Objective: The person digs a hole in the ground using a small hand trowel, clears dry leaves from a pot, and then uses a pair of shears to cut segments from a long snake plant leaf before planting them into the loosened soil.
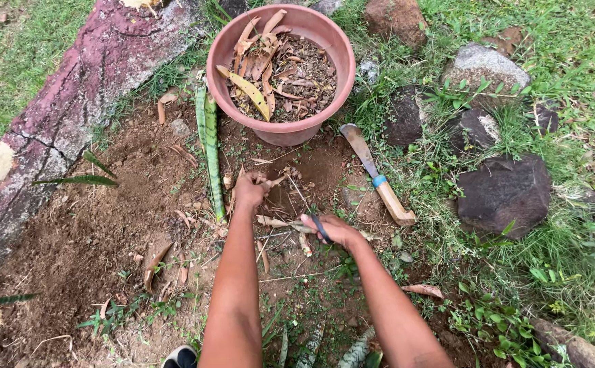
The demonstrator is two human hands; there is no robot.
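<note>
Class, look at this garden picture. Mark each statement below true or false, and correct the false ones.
1. The pink pot holds dry leaves. True.
2. The knife is in the right hand. False: it lies on the soil beside the pot, wooden handle nearer the person.
3. The left hand grips dry plant bits at the soil. True.
4. The pot lies tipped on its side. False: it stands upright.
5. Dark rocks sit in the grass to the right. True.
</note>
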